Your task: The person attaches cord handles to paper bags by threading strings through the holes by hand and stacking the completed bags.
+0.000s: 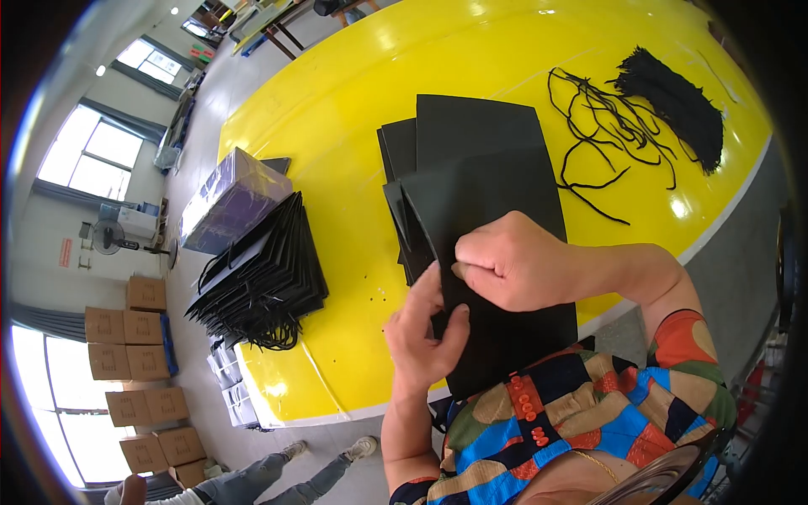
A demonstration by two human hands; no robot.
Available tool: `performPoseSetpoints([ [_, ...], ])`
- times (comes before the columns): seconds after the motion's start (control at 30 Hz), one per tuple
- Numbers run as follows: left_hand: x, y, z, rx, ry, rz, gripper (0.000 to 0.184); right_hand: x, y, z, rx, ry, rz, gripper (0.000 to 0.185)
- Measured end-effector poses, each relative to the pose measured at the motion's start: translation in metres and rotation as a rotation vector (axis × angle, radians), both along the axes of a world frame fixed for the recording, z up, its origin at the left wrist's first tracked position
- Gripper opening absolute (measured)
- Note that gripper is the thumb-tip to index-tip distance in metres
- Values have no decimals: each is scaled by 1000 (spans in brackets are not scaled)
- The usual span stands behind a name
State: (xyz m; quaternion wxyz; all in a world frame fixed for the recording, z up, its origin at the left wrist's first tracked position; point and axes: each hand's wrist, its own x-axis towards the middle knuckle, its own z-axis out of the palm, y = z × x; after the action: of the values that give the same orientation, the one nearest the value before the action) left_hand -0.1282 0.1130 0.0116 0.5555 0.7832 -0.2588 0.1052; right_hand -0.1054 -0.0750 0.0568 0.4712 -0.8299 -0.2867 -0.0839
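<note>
1. Hands: 2, i.e. L hand & R hand.
2. Yellow bench: 1.
3. Stacks of blk sheets/bags: 2, i.e. ctr stack & L pile; qty in each unclear.
4. Taped box, far L: 1.
5. Loose cords, far R: several, tangled, no exact ct.
6. Cord bundle, far R: 1.
7. Fan, L: 1.
8. Brown ctns, L: approx. 10 vis.
9. Shoes, near L: 2.

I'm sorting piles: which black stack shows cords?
The left stack, beside the taped box: cords bunch at its near end, while the middle stack shows none.
</note>
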Motion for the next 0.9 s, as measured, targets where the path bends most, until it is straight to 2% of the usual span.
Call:
performPoseSetpoints([
  [0.1,-2,-1,10,116,-111,4,51,1,-1,5,-35,-66,7,22],
  [0.2,-4,1,13,-188,335,-87,42,1,-2,6,-149,-178,1,20],
  [0.27,-1,-12,6,-609,647,-10,38,2,1,1,-236,-275,2,19],
  [0.33,6,-22,1,-883,911,-29,38,6,6,-10,-302,-364,18,19],
  [0.4,12,-25,-2,-1007,1132,-155,38,10,8,-13,-317,-381,-7,19],
  [0.53,13,-21,-27,-1100,1150,-271,36,15,7,-17,-302,-348,-28,23],
  [0.63,17,-21,-40,-1120,1191,-168,30,23,-1,-11,-93,-94,-32,18],
  [0.67,18,-22,-42,-1087,1217,-93,27,23,-11,-1,76,75,-9,9],
  [0.7,17,-23,-44,-1056,1240,-14,25,30,-21,-4,285,-11,62,3],
  [0.73,13,-20,-48,-976,1136,-12,24,19,-37,19,508,469,53,4],
  [0.8,0,-12,-57,-811,934,-15,23,13,-64,19,897,485,174,8],
  [0.9,-7,-8,-61,-848,923,77,22,-3,-99,27,1095,464,251,15],
])
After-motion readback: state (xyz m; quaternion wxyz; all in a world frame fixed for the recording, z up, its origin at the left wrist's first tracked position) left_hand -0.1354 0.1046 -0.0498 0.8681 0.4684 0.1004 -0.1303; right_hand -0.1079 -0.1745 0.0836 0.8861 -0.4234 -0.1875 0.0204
